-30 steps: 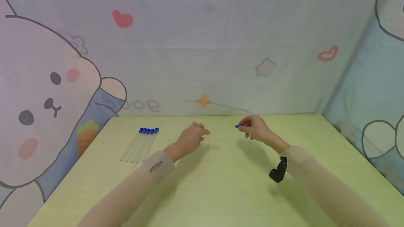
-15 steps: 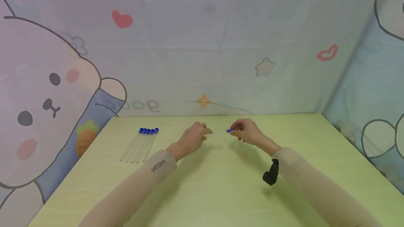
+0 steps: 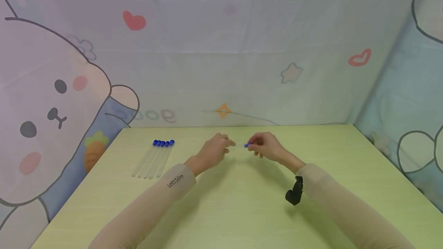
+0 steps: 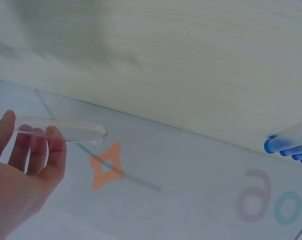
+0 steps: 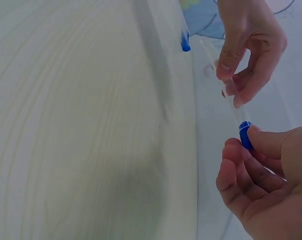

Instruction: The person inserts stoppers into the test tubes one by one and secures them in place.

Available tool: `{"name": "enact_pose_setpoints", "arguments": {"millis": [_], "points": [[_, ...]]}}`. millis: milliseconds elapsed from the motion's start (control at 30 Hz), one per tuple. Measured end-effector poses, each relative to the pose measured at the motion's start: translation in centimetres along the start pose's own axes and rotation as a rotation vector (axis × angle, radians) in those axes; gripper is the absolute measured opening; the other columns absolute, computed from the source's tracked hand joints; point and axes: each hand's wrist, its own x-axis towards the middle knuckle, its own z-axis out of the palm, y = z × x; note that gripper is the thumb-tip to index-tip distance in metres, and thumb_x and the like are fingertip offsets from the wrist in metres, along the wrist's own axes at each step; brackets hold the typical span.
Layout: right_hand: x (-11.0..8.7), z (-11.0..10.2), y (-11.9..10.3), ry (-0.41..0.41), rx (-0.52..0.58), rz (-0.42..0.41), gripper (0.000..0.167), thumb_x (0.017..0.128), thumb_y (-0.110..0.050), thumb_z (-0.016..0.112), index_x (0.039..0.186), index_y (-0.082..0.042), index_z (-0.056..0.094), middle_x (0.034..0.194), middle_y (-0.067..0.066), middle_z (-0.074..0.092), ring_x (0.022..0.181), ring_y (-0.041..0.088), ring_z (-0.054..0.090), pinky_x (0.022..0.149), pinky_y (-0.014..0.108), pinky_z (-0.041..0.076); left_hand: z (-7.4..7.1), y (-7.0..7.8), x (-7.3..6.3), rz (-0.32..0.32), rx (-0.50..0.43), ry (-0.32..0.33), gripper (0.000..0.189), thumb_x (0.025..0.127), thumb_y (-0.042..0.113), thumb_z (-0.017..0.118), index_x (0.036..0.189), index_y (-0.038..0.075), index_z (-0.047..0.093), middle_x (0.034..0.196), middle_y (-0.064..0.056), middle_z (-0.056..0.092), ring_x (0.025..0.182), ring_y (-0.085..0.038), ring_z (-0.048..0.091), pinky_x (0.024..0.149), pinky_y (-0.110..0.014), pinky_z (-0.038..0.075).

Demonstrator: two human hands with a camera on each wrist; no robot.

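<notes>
My left hand grips a clear test tube between thumb and fingers; its rounded end sticks out past the fingers in the left wrist view. With thumb and fingers, my right hand pinches a small blue cap. In the right wrist view the cap meets the mouth of the tube, in line with it; how deep it sits I cannot tell. Both hands are held above the table, close together. In the head view the tube is barely visible between them.
Several test tubes with blue caps lie side by side on the left of the pale table. A printed cloth backdrop rises behind the table's far edge. A black device hangs at the right wrist.
My right hand has moved left with the blue cap, closing the gap to the tube. The left hand has shifted slightly right. The row of tubes has stayed put.
</notes>
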Motion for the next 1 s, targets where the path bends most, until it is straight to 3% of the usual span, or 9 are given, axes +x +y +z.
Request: {"name": "enact_pose_setpoints", "arguments": {"millis": [133,300,533,667,1000], "points": [[-0.1,0.1,0.0,-0.017,0.051,0.009,0.017,0.092,-0.008,0.063,0.102,0.005,0.066,0.094,0.029,0.068,0.078,0.042,0.065,0.060,0.030,0.056,0.0,-0.1,0.0,-0.009,-0.011,-0.014,0.033,0.088,-0.007,0.061,0.118,0.004,0.067,0.109,-0.015,0.070,0.101,-0.028,0.063,0.087,-0.039,0.054],[-0.3,0.3,0.2,-0.017,0.122,0.008,0.019,0.093,-0.006,0.060,0.105,0.008,0.066,0.098,0.032,0.067,0.083,0.042,0.066,0.065,0.029,0.057,0.1,-0.1,-0.2,-0.001,-0.022,-0.014,0.032,0.089,-0.008,0.059,0.118,0.002,0.067,0.108,-0.016,0.070,0.100,-0.029,0.066,0.087,-0.039,0.055],[-0.4,0.7,0.2,0.000,0.245,0.005,0.022,0.094,-0.002,0.057,0.105,0.017,0.061,0.083,0.008,0.069,0.071,0.013,0.066,0.068,0.028,0.058,0.5,-0.1,-0.5,0.034,-0.010,0.040,0.029,0.089,-0.006,0.060,0.116,0.001,0.067,0.104,-0.015,0.070,0.097,-0.028,0.066,0.085,-0.037,0.055],[-0.4,0.9,-0.1,0.013,0.280,0.005,0.021,0.095,0.000,0.056,0.104,0.018,0.061,0.080,0.005,0.068,0.068,0.009,0.065,0.069,0.029,0.058,0.6,-0.1,-0.4,0.058,-0.020,0.100,0.026,0.086,-0.007,0.062,0.111,-0.001,0.069,0.098,-0.015,0.070,0.091,-0.027,0.065,0.081,-0.036,0.055],[-0.5,1.0,-0.3,0.040,0.359,0.028,0.021,0.094,0.002,0.056,0.105,0.020,0.059,0.089,0.025,0.068,0.066,0.008,0.066,0.068,0.030,0.059,0.7,0.5,-0.3,0.089,-0.008,0.165,0.024,0.083,-0.009,0.064,0.105,-0.002,0.071,0.089,-0.013,0.069,0.083,-0.025,0.064,0.077,-0.034,0.054]]}}
